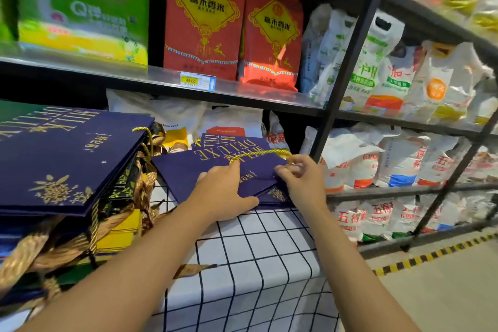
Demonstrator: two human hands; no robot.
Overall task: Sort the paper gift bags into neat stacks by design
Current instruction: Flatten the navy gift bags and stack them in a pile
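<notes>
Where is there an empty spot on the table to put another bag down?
The bare checked tablecloth in front of the small navy stack looks free, bordered by the big mixed pile on the left and both forearms. Behind the small stack it is crowded with white sacks.

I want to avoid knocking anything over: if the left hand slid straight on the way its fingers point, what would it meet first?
Probably the gold cord handle on the navy bag under the left hand. Beyond it lie more navy bags, then white sacks; depth is unclear.
</notes>
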